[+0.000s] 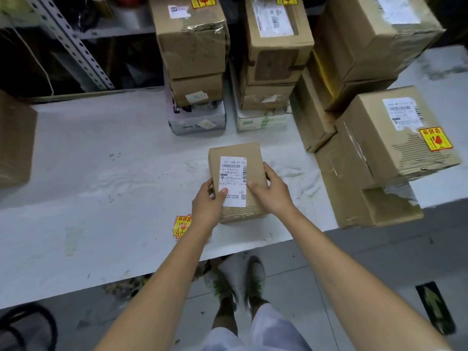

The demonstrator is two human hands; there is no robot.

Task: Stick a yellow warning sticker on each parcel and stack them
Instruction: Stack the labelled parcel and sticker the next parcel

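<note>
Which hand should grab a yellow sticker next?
Probably the left hand. The yellow stickers lie on the table right beside its wrist, while the right hand grips the small parcel on the other side and would have to cross over.

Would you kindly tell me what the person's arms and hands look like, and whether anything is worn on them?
The left forearm and right forearm are bare to the frame's edge; no sleeves show. The left hand and right hand are ungloved, with no watch, bracelet or ring visible.
</note>
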